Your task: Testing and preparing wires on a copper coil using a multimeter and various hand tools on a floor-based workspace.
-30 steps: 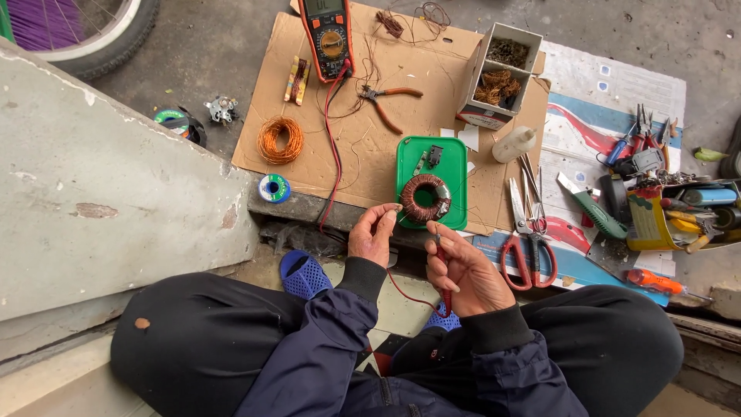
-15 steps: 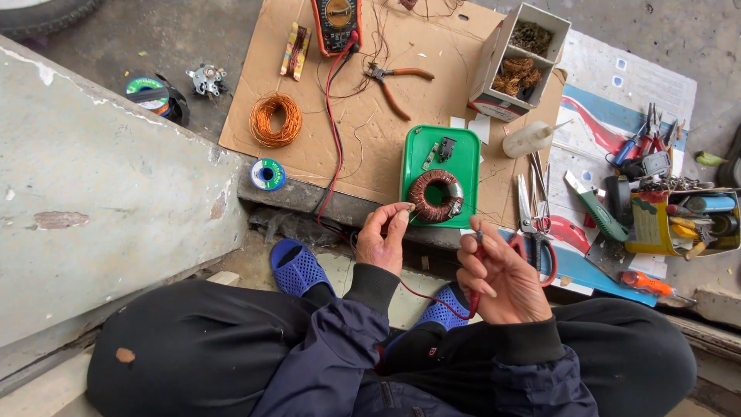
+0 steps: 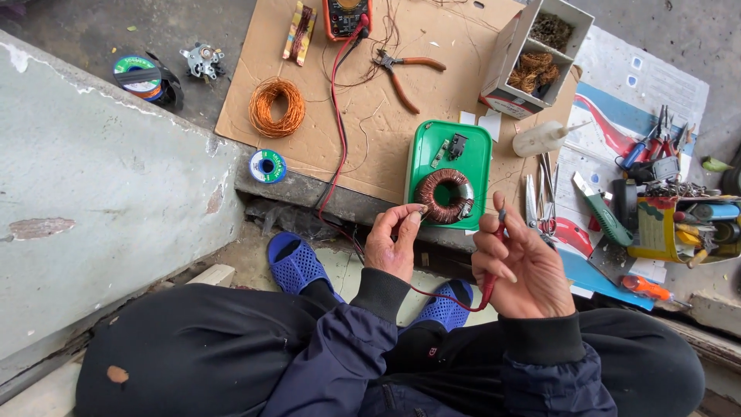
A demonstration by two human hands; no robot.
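I am looking down on the flat brown cardboard sheet (image 3: 370,131) that is serving as a bench, with the green rectangular plastic tray (image 3: 432,150) sitting at its near edge. The round copper-wound toroid coil (image 3: 444,196) is lying in the near end of that tray. My left hand (image 3: 392,243) is pinching something small at the coil's left side between thumb and forefinger; I cannot tell whether it is a wire end. My right hand (image 3: 519,266) is closed around the red meter probe (image 3: 498,232), tip up, just right of the coil, its thin red lead (image 3: 336,116) running back to the multimeter. I am judging that the probe tip could slip off the fine winding, or the slack lead could snag and drag the coil off the tray.
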